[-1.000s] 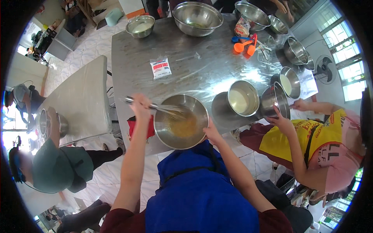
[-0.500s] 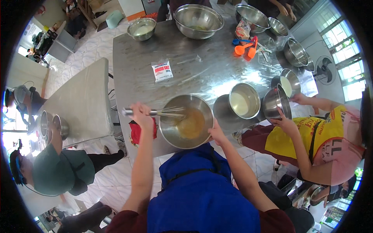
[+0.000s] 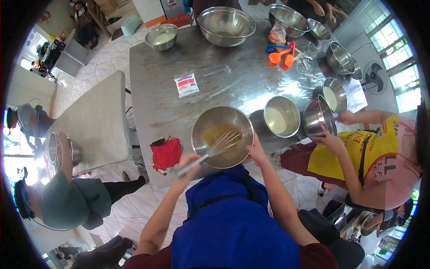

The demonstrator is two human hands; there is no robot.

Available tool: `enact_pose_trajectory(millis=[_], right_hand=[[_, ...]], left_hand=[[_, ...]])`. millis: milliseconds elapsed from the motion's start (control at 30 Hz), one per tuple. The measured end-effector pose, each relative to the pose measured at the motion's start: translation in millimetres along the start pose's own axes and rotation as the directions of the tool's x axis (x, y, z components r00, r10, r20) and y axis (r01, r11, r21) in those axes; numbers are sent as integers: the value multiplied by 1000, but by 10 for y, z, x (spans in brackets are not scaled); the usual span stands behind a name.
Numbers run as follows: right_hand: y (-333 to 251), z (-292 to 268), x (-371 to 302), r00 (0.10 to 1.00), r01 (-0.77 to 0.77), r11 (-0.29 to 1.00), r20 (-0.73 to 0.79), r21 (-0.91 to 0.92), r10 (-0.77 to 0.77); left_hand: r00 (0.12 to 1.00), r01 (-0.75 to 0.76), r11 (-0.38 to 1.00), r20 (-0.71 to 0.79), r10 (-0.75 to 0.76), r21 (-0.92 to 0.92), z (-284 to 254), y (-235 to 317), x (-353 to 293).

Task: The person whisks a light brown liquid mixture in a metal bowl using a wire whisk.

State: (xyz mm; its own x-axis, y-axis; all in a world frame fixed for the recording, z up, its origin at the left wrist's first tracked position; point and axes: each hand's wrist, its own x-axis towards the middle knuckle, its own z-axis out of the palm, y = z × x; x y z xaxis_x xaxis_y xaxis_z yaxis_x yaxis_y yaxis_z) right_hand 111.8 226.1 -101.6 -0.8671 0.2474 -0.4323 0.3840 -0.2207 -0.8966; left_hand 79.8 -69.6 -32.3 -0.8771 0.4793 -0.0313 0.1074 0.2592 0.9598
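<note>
My left hand (image 3: 187, 170) is closed around the handle of a metal whisk (image 3: 227, 140). The whisk slants up to the right, its wires dipping into a yellowish-brown mixture (image 3: 211, 133). That mixture lies in a steel mixing bowl (image 3: 204, 117) at the near edge of the table. At the bowl's right rim, my right hand (image 3: 257, 152) grips the side, thumb near the edge. A crumpled red cloth (image 3: 166, 154) rests on the table left of the bowl. Just right of it stands a steel bowl holding pale liquid (image 3: 278, 120).
On the steel table (image 3: 215, 85) lie a white packet with red print (image 3: 186, 85) and orange measuring cups (image 3: 277, 57). Several steel bowls line the far and right edges. A person in a yellow apron (image 3: 340, 154) holds a tilted steel bowl (image 3: 313, 116) close on my right.
My left hand has swung down and nearer to me, turning the whisk from nearly level to slanted. The mixing bowl has shifted slightly right, uncovering more of the red cloth.
</note>
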Motion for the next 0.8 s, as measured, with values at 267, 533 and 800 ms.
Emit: enact_pose_trajectory(millis=[267, 533, 800], right_hand=[[52, -48, 57, 983, 184, 973, -1, -141, -186], [-84, 80, 7, 971, 233, 937, 11, -258, -238], [-21, 44, 15, 985, 174, 981, -3, -85, -175]], left_hand=[[564, 822, 180, 727, -391, -541, -75, 373, -294], [954, 92, 853, 200, -223, 514, -327, -256, -429], [922, 82, 788, 254, -292, 610, -521, 48, -148]])
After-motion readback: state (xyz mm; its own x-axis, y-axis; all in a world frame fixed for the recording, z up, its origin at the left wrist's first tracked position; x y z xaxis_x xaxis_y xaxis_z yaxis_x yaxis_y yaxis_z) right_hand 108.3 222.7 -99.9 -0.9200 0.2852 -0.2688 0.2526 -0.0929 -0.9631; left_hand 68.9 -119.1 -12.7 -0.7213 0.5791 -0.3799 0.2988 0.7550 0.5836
